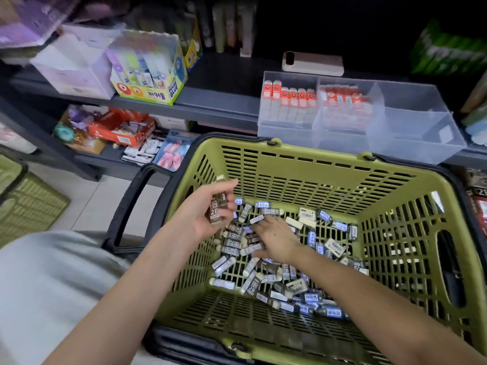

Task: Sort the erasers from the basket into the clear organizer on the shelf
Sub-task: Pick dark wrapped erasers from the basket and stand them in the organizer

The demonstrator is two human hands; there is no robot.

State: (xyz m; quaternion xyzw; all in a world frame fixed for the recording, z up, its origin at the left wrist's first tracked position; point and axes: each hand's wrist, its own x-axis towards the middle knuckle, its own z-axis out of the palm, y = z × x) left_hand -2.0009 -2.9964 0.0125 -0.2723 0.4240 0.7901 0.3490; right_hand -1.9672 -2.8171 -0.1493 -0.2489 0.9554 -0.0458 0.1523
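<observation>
An olive-green basket (311,164) sits below the shelf, its floor strewn with several small erasers (266,277) in dark brown and blue sleeves. My left hand (203,214) is over the basket's left side and grips a stack of brown 2B erasers (217,206). My right hand (276,239) reaches down into the pile, fingers spread over the erasers and pinching one (256,219). The clear organizer (411,127) stands on the shelf behind the basket; its left and middle compartments hold orange-and-white erasers (290,101), the right compartment looks bare.
A phone (312,63) lies on the shelf behind the organizer. A glue-stick display box (150,72) and white boxes (71,64) stand to the left. A second green basket (29,204) sits on the floor at far left. My grey-clad knee (47,280) is at lower left.
</observation>
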